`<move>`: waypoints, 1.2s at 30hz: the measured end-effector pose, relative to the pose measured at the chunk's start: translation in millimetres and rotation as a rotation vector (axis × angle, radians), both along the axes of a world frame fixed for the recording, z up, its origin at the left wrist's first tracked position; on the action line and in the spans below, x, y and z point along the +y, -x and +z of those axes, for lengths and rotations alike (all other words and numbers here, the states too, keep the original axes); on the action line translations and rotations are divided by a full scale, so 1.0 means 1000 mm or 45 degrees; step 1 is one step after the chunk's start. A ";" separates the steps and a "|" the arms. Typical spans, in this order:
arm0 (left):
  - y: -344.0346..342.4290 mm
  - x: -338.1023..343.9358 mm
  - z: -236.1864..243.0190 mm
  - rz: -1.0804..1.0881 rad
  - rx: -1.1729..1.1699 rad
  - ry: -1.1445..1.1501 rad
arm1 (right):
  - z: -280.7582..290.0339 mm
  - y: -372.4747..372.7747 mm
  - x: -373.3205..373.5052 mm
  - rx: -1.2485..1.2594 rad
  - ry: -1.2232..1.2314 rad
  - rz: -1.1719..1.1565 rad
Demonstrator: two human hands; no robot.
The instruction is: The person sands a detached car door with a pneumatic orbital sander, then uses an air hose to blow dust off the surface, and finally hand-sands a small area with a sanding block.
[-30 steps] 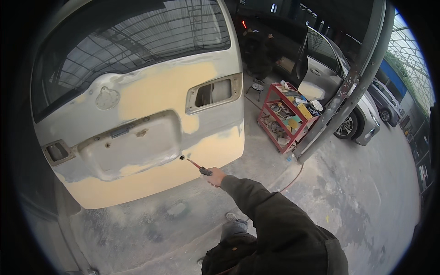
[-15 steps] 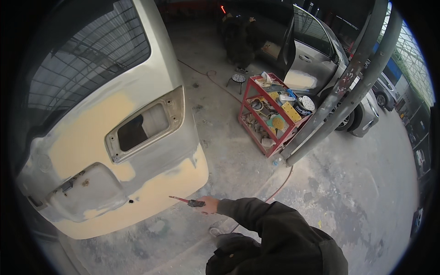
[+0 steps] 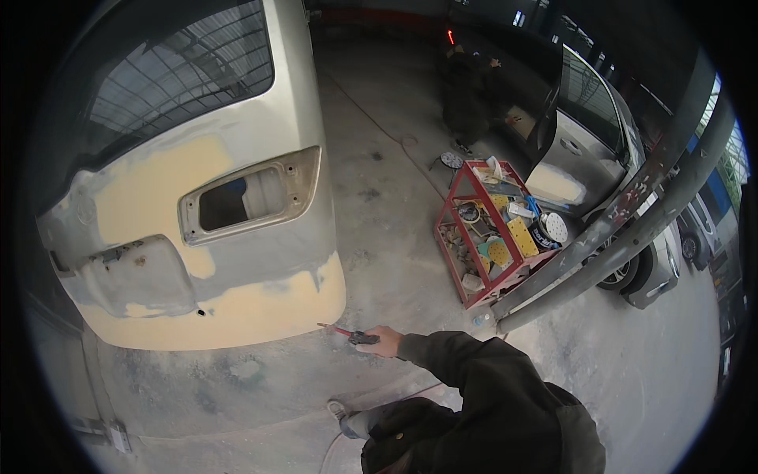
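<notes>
My right hand point(image 3: 384, 341), at the end of a dark sleeve, is closed around an air blow gun point(image 3: 362, 337) with a dark body and a long thin red nozzle. The nozzle points left, its tip by the lower right corner of a silver vehicle tailgate point(image 3: 308, 71). Cream filler patches point(image 3: 260, 312) cover much of the tailgate's lower part, with grey sanded areas between them. A lamp opening point(image 3: 225, 207) and a recessed plate area point(image 3: 138, 276) show in it. My left hand is outside the picture.
A red trolley point(image 3: 460, 296) loaded with sanding pads and a tub stands ahead right, beside slanted grey posts point(image 3: 632, 229). Behind it is a car with its door point(image 3: 580, 146) open. Another person point(image 3: 467, 99) crouches there by a small stool point(image 3: 451, 160). A red hose point(image 3: 367, 114) crosses the floor.
The view has shifted, with the trolley now farther right and lower. The blow gun's tip has gone from over the filler to the tailgate's corner, my right hand still gripping it.
</notes>
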State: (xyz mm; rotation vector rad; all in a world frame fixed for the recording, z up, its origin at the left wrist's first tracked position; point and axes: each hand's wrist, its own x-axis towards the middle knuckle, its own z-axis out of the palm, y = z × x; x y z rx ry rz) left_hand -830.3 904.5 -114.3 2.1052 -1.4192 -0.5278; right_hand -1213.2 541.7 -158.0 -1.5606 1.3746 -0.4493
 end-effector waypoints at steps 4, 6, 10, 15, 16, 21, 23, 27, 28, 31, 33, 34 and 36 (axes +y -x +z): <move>0.052 0.081 -0.031 -0.060 0.044 -0.330 | 0.023 0.018 -0.003 -0.097 -0.309 0.069; 0.065 0.139 -0.055 -0.046 0.076 -0.532 | 0.026 0.020 -0.001 0.055 -0.177 0.173; 0.136 0.287 -0.118 0.013 0.044 -0.836 | 0.024 0.034 0.022 -0.044 -0.072 0.257; 0.279 0.286 -0.094 0.302 0.418 -1.069 | 0.005 0.046 0.014 -0.071 -0.314 0.151; 0.307 0.279 -0.092 0.371 0.487 -1.074 | -0.003 0.048 0.013 -0.025 -0.247 0.195; 0.421 0.221 -0.086 0.614 0.697 -1.042 | -0.029 0.107 -0.016 -0.083 -0.931 0.315; 0.452 0.199 -0.095 0.673 0.721 -1.012 | -0.059 0.154 -0.037 -0.055 -1.129 0.187; 0.494 0.201 -0.113 0.717 0.417 -0.957 | -0.141 0.266 -0.088 0.003 -1.152 -0.426; 0.502 0.202 -0.122 0.723 0.285 -0.952 | -0.169 0.300 -0.104 0.086 -1.113 -0.560; 0.475 0.073 -0.073 1.223 0.706 -0.686 | -0.232 0.386 -0.166 0.104 -1.154 -0.796; 0.511 0.087 -0.096 1.656 0.918 -0.573 | -0.260 0.364 -0.189 0.179 -1.013 -0.761; 0.527 0.094 -0.107 1.853 1.028 -0.504 | -0.267 0.344 -0.196 0.123 -1.065 -0.708; 0.539 0.085 -0.105 1.936 1.056 -0.547 | -0.276 0.285 -0.200 0.017 -1.151 -0.633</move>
